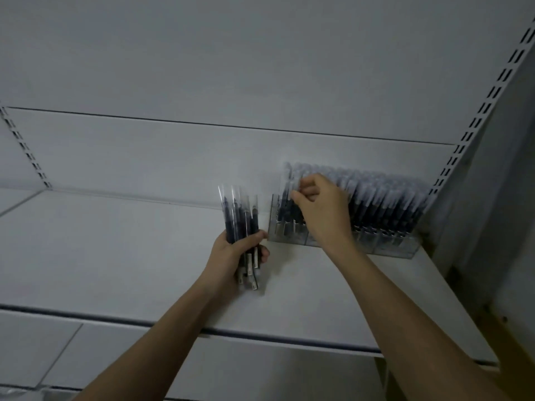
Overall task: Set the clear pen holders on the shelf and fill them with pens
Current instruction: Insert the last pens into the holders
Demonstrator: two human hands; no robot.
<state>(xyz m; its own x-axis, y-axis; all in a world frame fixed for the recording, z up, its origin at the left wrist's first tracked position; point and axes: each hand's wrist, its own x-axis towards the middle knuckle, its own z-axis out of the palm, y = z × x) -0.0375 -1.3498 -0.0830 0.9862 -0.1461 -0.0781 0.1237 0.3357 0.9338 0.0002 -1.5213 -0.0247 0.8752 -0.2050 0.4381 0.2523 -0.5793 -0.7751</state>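
A row of clear pen holders [388,244] stands at the back right of the white shelf [115,256], packed with several dark pens with clear caps [385,198]. My left hand [231,256] is shut on a bundle of pens [241,218], held upright just left of the holders. My right hand [318,204] reaches over the leftmost holder [285,231], fingers pinched on a pen [293,183] standing in it. The image is blurred around that pen.
The shelf's back panel [202,151] rises behind the holders. Slotted uprights run at the right [474,123] and left [26,149]. Another shelf board [231,53] hangs overhead. The shelf's front edge [260,337] crosses under my forearms.
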